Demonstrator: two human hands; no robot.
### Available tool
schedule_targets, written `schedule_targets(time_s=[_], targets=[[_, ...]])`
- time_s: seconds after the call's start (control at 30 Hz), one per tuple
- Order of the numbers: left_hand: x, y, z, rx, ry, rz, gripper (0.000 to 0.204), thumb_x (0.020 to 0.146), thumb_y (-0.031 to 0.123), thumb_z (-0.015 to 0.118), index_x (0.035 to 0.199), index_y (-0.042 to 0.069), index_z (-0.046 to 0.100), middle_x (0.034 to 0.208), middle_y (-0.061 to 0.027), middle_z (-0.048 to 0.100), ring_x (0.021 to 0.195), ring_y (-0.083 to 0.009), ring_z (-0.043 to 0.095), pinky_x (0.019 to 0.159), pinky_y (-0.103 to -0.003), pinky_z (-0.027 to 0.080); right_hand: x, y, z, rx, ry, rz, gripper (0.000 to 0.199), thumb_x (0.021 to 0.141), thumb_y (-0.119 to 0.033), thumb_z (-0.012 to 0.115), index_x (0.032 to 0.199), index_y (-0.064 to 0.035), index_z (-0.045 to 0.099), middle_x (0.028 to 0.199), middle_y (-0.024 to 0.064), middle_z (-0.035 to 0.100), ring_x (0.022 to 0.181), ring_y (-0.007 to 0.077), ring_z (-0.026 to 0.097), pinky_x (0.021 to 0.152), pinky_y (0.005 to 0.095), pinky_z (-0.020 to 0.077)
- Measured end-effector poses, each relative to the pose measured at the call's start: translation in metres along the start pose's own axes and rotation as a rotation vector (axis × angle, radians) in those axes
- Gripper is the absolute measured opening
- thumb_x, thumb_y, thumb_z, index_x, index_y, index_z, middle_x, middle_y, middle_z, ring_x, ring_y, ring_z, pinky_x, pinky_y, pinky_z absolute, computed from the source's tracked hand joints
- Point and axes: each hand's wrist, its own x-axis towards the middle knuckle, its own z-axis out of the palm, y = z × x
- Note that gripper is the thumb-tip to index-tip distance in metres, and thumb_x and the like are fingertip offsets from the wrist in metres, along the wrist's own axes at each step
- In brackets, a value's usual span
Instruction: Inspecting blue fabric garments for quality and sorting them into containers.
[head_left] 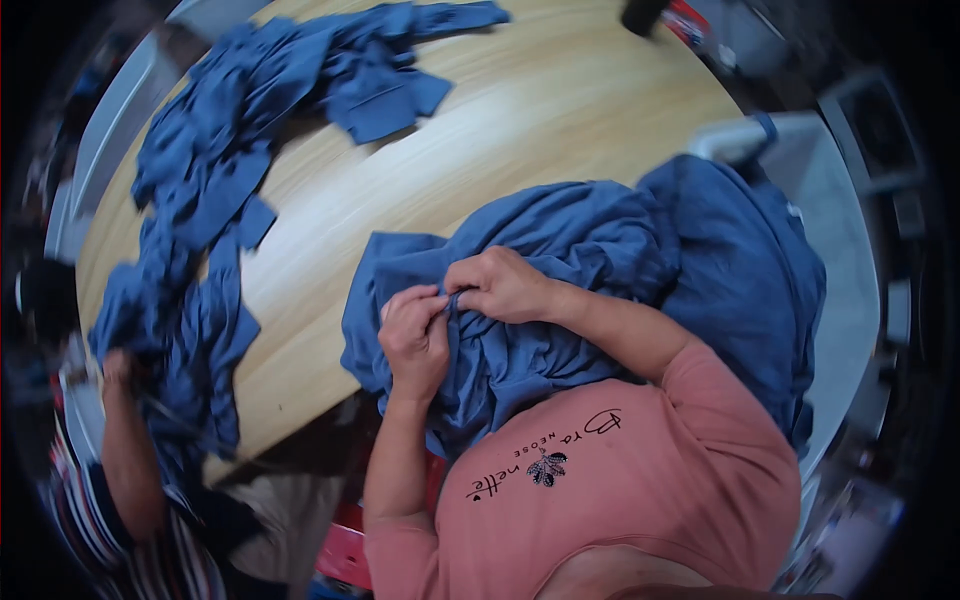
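Round wooden table, blue cloth pieces strewn; surroundings blurred, perhaps workshop.

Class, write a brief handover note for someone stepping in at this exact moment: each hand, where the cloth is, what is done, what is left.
Left hand: pinching a fold of the blue garment.
Right hand: gripping the same fold, beside the left.
Garment: bunched at the near edge of the wooden table.
Done: blue cut pieces lie along the far side; another person's hand is at them.
Left: garment is still crumpled.

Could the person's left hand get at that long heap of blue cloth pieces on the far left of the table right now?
Probably not: the left hand is gripping the blue garment, and the heap of blue pieces lies well off across bare table.
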Motion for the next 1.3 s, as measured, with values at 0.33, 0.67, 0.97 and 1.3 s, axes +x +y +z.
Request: schedule_targets(time_s=[0.33,0.67,0.97,1.3], targets=[[-0.012,-0.011,0.022,0.207,0.024,0.203,0.019,0.071,-0.010,0.056,0.085,0.003,0.061,0.080,-0.0117,0.063,0.084,-0.0299,0.061,0.081,-0.040,0.045,-0.028,0.000,0.036,-0.131,0.431,0.003,0.005,0.067,-0.010,0.055,0.065,-0.0053,0.055,0.064,0.0183,0.059,0.062,0.0383,0.060,0.054,0.0474,0.0458],[0.006,-0.002,0.024,0.246,-0.034,0.112,0.022,0.070,-0.010,0.050,0.088,-0.001,0.059,0.087,-0.0148,0.060,0.083,-0.0319,0.055,0.078,-0.039,0.044,-0.066,-0.017,0.033,0.104,0.573,-0.109,0.031,0.073,-0.003,0.058,0.103,0.0029,0.052,0.096,0.0197,0.060,0.090,0.0381,0.059,0.075,0.0431,0.0480],[0.090,0.200,0.120,0.232,-0.601,0.778,0.068,0.059,0.015,0.082,0.121,0.007,0.054,0.135,-0.0238,0.039,0.123,-0.0430,0.040,0.095,-0.047,0.040,-0.143,0.020,0.023,-0.171,0.369,-0.208,0.020,0.070,-0.002,0.059,0.089,-0.0026,0.053,0.083,0.0117,0.055,0.084,0.0320,0.057,0.074,0.0422,0.0446],[0.078,0.278,0.277,0.188,-1.090,1.090,0.050,0.047,0.014,0.074,0.094,0.007,0.058,0.084,-0.0129,0.049,0.076,-0.0329,0.055,0.059,-0.044,0.049,-0.179,0.040,0.000,0.181,0.567,-0.334,0.020,0.072,-0.002,0.059,0.091,-0.0016,0.053,0.084,0.0128,0.054,0.084,0.0317,0.057,0.075,0.0416,0.0439]])
